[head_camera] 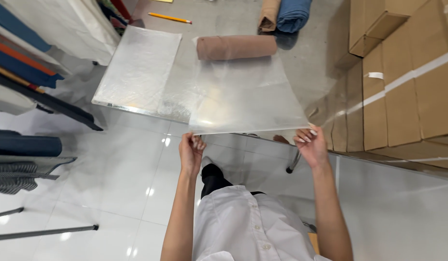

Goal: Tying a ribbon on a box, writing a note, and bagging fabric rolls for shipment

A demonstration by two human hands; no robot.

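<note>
I hold a clear plastic bag (pixel 243 92) flat in front of me over a glass-topped table (pixel 301 53). My left hand (pixel 191 151) pinches its near left corner and my right hand (pixel 308 144) pinches its near right corner. Inside the bag's far end lies a rolled brown fabric (pixel 236 47). To the left, a stack of clear plastic bags (pixel 139 67) rests on the table, partly under the held bag.
Cardboard boxes (pixel 403 82) are stacked at the right. Brown and blue fabric rolls (pixel 287 14) and a yellow pencil (pixel 170 18) lie at the table's far side. Shelves of folded fabric (pixel 21 58) stand at the left over a glossy white tiled floor (pixel 112 179).
</note>
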